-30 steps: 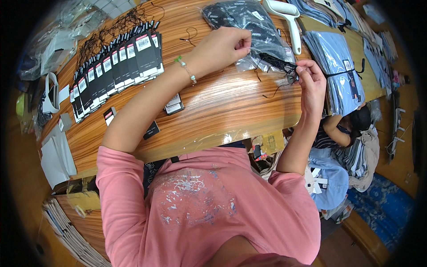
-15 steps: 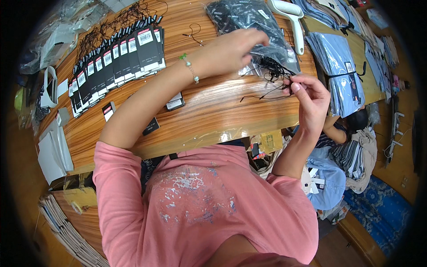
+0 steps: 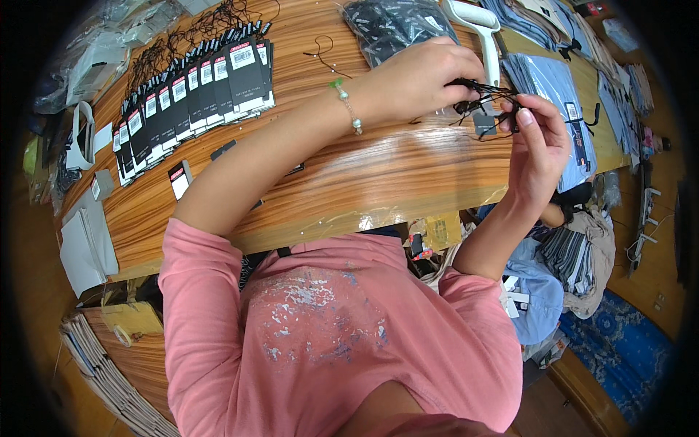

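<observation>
Though tangled, black cords [image 3: 496, 92] sideways.

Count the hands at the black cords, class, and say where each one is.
2: the left hand at the left of the cords, the right hand pinching them at the right. No other hand shows there.

A wood-grain tabletop [image 3: 364, 186] with a glossy sheen; dull, thin black string cords [image 3: 495, 92]; smooth card hang tags [image 3: 245, 86]; a shiny, crinkled clear plastic bag [image 3: 393, 29]; a smooth white plastic lint roller [image 3: 491, 52]; a folded blue cloth shirt [image 3: 546, 84] under glossy film; a matt pink knit top [image 3: 429, 339] with rough, flaking print.
</observation>
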Motion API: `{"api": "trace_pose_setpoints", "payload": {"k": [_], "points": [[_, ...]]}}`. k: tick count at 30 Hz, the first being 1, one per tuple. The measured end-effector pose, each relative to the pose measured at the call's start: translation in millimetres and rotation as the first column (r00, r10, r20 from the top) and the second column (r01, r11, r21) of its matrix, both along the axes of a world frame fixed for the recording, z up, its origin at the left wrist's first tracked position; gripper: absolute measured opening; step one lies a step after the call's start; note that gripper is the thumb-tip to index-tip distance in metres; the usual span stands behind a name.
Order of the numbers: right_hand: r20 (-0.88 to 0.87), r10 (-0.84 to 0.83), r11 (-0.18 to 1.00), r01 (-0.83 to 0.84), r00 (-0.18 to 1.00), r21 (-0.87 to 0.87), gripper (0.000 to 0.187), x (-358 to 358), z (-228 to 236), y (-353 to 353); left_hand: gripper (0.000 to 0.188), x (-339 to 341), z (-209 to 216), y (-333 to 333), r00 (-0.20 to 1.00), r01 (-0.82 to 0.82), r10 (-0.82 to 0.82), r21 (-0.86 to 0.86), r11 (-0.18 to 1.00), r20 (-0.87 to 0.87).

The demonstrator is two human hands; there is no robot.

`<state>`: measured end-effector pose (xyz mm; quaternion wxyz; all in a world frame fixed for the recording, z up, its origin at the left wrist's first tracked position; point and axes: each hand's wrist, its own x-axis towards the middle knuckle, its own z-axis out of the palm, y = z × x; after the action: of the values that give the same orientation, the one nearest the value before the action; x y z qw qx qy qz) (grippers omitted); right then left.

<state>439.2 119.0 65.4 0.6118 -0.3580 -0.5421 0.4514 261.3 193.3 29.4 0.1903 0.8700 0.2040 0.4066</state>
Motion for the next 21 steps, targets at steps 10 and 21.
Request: {"api": "trace_pose_setpoints", "payload": {"k": [10, 21], "points": [[0.052, 0.007, 0.956, 0.008, 0.999, -0.292, 0.021, -25, -65, -22, 0.019, -12, 8, -11, 0.99, 0.137, -0.114, -0.447, 0.884, 0.077], [0.754, -0.267, 0.916, 0.401, 0.6, 0.005, 0.025, -27, -91, -28, 0.017, -47, 13, -51, 0.995, 0.018, -0.056, -0.416, 0.909, -0.08]]}}
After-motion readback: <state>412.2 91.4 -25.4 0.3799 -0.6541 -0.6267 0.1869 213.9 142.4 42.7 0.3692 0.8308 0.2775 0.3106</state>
